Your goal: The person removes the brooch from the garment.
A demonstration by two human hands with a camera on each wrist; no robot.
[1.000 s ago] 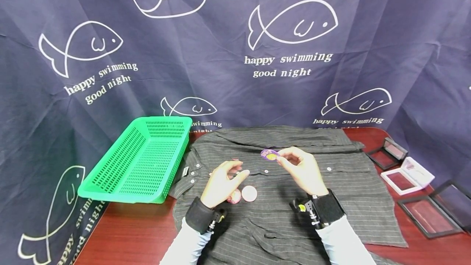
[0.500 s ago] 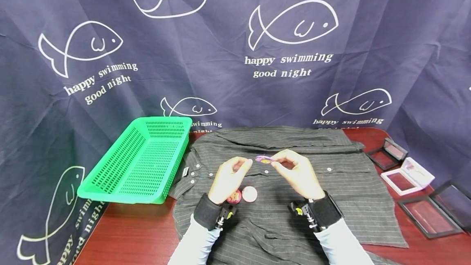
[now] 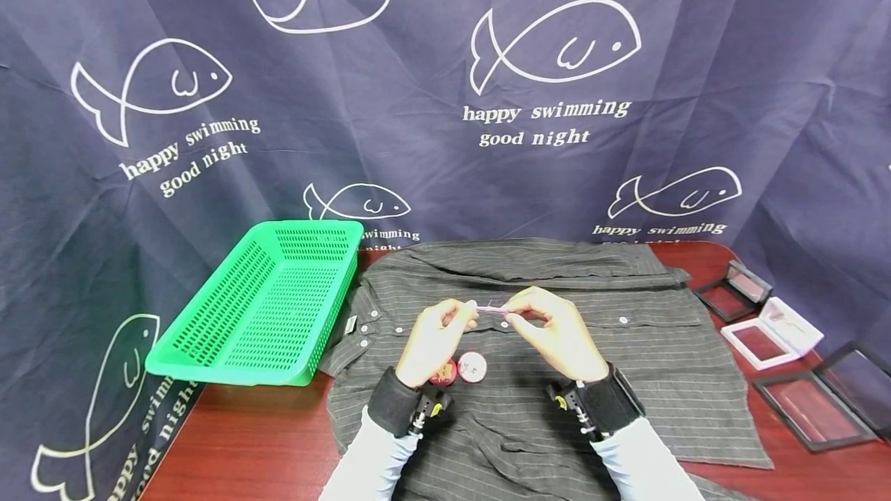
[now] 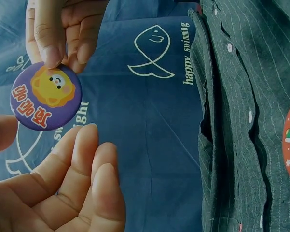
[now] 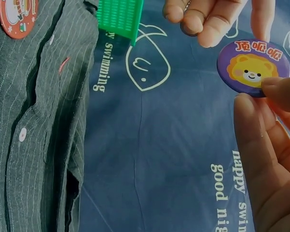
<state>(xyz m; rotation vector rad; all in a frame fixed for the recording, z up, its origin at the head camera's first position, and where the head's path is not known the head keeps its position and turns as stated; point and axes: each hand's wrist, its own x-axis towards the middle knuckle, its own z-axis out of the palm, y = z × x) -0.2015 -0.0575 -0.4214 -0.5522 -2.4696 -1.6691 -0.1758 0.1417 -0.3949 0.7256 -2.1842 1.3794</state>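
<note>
A purple round badge [image 3: 492,310] with a yellow lion face is held above a dark striped shirt [image 3: 668,393]. My right hand [image 3: 557,333] pinches it between thumb and fingers; the right wrist view shows the lion side of the badge [image 5: 253,67]. From the other side comes my left hand [image 3: 430,340]. In the left wrist view its thumb [image 4: 2,133] meets the badge's edge, while its fingers [image 4: 87,150] are bent and apart from the badge. A red badge [image 3: 444,374] and a white round badge [image 3: 472,367] lie on the shirt below.
A green plastic basket [image 3: 295,292] stands on the left of the red table [image 3: 257,439]. Along the right edge are a black case [image 3: 731,292], a white case [image 3: 769,335] and a larger dark case [image 3: 814,408], all opened. A fish-print curtain [image 3: 431,60] hangs behind.
The left hand has moved right and up to the badge. The right hand has come left and slightly down, tilting the badge from face-visible to nearly edge-on in the head view.
</note>
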